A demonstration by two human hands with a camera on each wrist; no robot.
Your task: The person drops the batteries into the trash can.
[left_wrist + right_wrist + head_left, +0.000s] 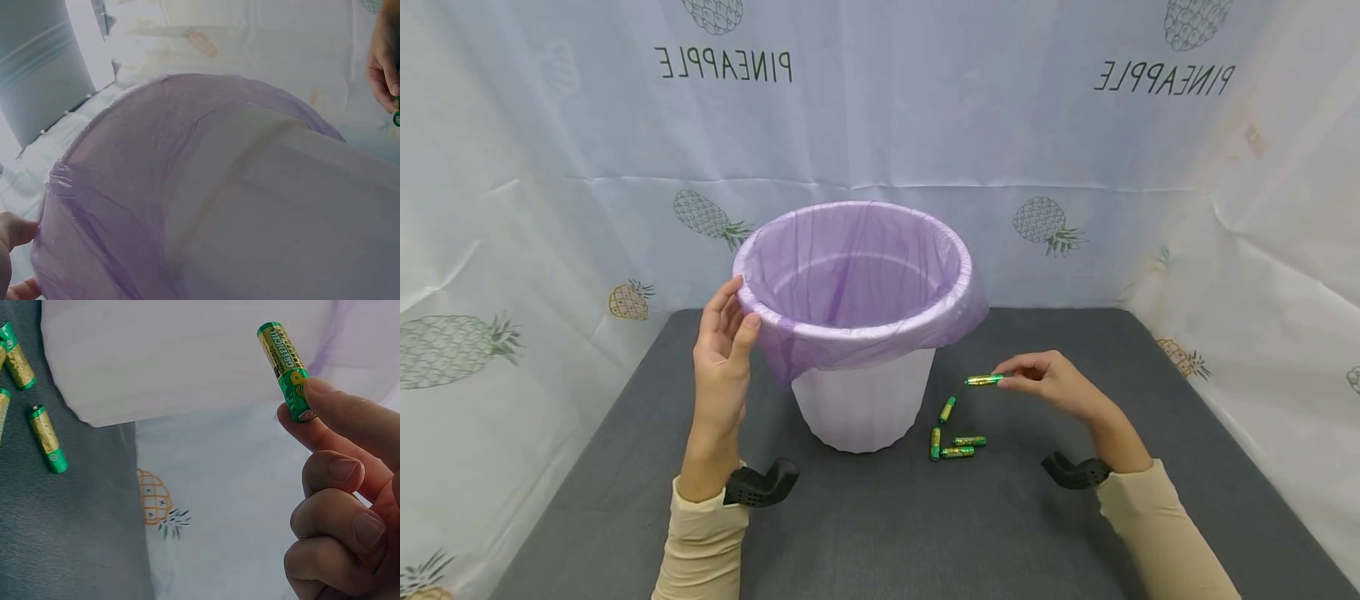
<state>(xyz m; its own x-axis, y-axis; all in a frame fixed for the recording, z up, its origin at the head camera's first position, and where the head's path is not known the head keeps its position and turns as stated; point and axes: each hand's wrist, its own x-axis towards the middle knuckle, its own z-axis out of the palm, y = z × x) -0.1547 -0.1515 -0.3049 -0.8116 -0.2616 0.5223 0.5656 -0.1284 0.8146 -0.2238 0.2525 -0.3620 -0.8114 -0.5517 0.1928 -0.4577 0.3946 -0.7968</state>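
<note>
A white trash can point(865, 400) stands upright, lined with a thin purple bag point(857, 283) folded over its rim. My left hand point(724, 358) holds the can's left rim through the bag, fingers and thumb spread along the edge. In the left wrist view, only its fingertips point(22, 231) show, against the purple plastic. To the right of the can, my right hand point(1048, 383) pinches a green and gold battery point(286, 372) between thumb and index finger, above the table. The other fingers of that hand are curled. Several similar batteries point(957, 452) lie on the table between can and hand.
A dark grey table point(865, 533) carries everything. White curtains point(880, 125) with pineapple prints hang behind it and on both sides. Each wrist wears a black camera mount point(763, 483). The loose batteries lie close to the can's base.
</note>
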